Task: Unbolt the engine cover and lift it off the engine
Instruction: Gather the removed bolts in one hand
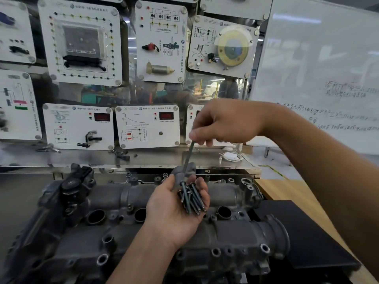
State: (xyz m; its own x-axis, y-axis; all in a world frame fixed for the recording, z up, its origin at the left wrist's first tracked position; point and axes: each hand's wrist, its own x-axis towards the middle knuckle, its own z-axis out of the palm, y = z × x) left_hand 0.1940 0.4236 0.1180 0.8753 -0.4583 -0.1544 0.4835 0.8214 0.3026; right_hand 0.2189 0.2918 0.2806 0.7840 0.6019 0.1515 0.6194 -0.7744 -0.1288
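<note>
The grey cast engine cover (127, 232) lies across the lower half of the view, its round bolt holes and larger plug wells showing. Over its middle, my left hand (174, 210) is palm up and cups a bundle of several long dark bolts (192, 199). Above it, my right hand (223, 121) pinches the top of one long bolt (188, 155), which hangs down to the raised back edge of the cover just above my left fingers.
A metal shelf (143, 158) runs behind the engine, with small loose parts and a white cable on it. Training panels (80, 44) cover the wall above. A whiteboard (320, 78) stands at right. A black mat (303, 238) lies on the wooden bench at right.
</note>
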